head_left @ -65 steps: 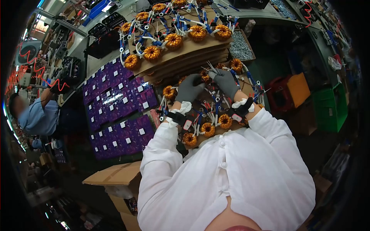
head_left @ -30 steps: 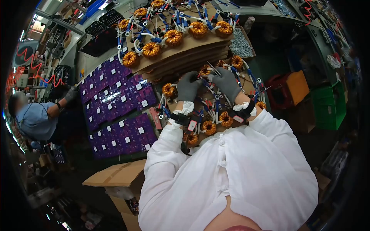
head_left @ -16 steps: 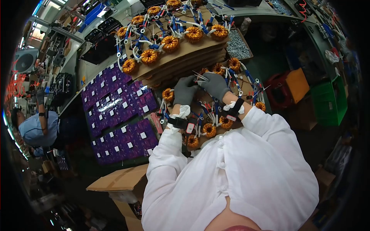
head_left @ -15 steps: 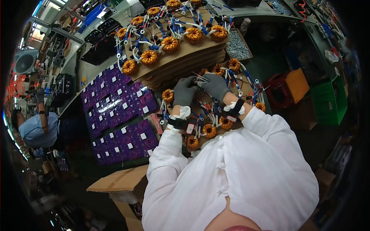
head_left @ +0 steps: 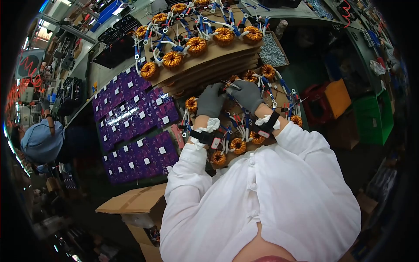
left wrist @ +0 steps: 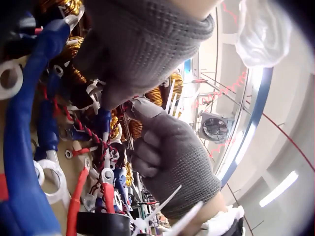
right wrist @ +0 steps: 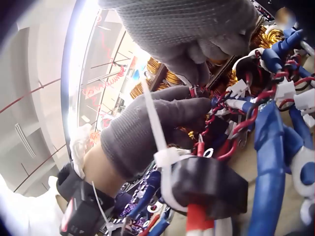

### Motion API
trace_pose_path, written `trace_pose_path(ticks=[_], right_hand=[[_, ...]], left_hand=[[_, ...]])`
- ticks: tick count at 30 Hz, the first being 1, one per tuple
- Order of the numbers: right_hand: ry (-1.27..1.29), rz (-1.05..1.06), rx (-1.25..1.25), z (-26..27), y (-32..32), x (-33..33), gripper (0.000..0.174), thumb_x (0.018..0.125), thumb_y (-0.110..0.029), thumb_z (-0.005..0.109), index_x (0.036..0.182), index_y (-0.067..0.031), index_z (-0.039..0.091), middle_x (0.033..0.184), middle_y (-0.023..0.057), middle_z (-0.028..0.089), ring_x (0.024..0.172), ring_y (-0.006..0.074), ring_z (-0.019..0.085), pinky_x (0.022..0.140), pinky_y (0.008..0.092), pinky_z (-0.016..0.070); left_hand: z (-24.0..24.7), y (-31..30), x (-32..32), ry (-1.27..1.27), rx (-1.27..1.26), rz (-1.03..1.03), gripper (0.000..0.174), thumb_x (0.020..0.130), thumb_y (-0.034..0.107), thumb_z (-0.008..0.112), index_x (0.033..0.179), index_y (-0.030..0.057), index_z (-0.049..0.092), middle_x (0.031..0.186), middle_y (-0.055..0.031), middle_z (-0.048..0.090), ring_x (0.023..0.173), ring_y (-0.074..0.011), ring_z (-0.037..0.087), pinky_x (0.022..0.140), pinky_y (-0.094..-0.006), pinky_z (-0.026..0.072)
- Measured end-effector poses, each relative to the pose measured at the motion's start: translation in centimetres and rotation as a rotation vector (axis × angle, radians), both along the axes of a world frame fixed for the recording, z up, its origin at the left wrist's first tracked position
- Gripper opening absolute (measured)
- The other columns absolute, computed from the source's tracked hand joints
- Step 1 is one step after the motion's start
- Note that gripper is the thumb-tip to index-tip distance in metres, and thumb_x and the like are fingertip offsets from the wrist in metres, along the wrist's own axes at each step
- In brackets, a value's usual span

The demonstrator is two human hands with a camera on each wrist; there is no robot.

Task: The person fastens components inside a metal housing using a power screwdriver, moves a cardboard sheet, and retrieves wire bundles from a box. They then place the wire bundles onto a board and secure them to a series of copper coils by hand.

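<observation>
My left hand and right hand, both in grey knit gloves, meet fingertip to fingertip over a layer of copper-wound toroid coils with leads. White cable ties stick out from the right hand's grip. In the right wrist view, the left hand pinches a red-and-black twisted wire near the right hand's fingertips. The left wrist view shows the right thumb bent in against the fingers; part of the grip is hidden. A black ring core with a cable tie round it lies below.
Cardboard layers bearing more coils rise just beyond my hands. Purple circuit boards cover the bench on the left. A box of small metal parts, a green crate and an open carton stand around; another person is far left.
My right hand has moved left, closing up to the left hand, with the cable ties still in it. The left hand has shifted slightly. The other person has turned and moved an arm.
</observation>
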State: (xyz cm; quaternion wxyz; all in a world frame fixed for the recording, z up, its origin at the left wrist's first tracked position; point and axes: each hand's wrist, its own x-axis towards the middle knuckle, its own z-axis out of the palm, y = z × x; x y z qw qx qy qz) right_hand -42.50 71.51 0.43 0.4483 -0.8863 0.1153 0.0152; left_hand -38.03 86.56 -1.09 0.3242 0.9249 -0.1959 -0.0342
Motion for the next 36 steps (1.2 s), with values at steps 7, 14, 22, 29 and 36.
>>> trace_pose_path(ticks=[7,14,22,29,36], right_hand=[[-0.008,-0.060,-0.049,-0.6,0.2,1.3,0.022,0.081,-0.032,0.060,0.085,-0.0125,0.068,0.084,0.0114,0.065,0.080,0.0317,0.061,0.069,0.0389,0.0470],[0.034,0.115,-0.158,-0.3,-1.4,2.9,0.024,0.080,-0.033,0.061,0.092,-0.0137,0.068,0.088,0.0125,0.065,0.084,0.0319,0.061,0.073,0.0402,0.0474],[-0.064,0.067,-0.265,-0.3,0.4,2.7,0.032,0.077,-0.041,0.065,0.094,-0.0141,0.066,0.088,0.0117,0.065,0.086,0.0317,0.061,0.074,0.0402,0.0476],[0.034,0.014,0.020,-1.3,-0.2,3.3,0.028,0.077,-0.035,0.066,0.092,-0.0107,0.066,0.086,0.0131,0.066,0.082,0.0314,0.062,0.071,0.0369,0.0475],[0.054,0.049,0.393,-2.1,-2.0,4.5,0.031,0.082,-0.030,0.064,0.093,-0.0011,0.066,0.077,0.0030,0.063,0.071,0.0115,0.057,0.066,0.0285,0.0454]], left_hand=[[-1.3,-0.2,1.3,0.351,-0.062,0.085,0.035,0.076,0.029,0.066,0.104,0.0083,0.065,0.100,-0.0170,0.065,0.096,-0.0326,0.061,0.082,-0.0388,0.0476],[-0.7,-0.7,1.1,0.223,0.035,0.113,0.028,0.079,0.031,0.061,0.098,0.0107,0.067,0.094,-0.0167,0.065,0.091,-0.0347,0.061,0.080,-0.0413,0.0478],[-0.9,-0.4,1.7,0.251,0.096,0.157,0.031,0.076,0.039,0.063,0.081,0.0092,0.065,0.083,-0.0157,0.065,0.082,-0.0356,0.061,0.072,-0.0419,0.0475],[-0.9,0.9,0.7,0.624,-0.506,0.001,0.022,0.080,0.024,0.061,0.084,0.0027,0.064,0.076,-0.0072,0.064,0.068,-0.0182,0.061,0.064,-0.0301,0.0459],[0.2,1.3,1.2,0.764,-0.735,0.055,0.021,0.079,0.009,0.051,0.097,0.0000,0.058,0.087,-0.0087,0.062,0.072,-0.0146,0.060,0.063,-0.0267,0.0480]])
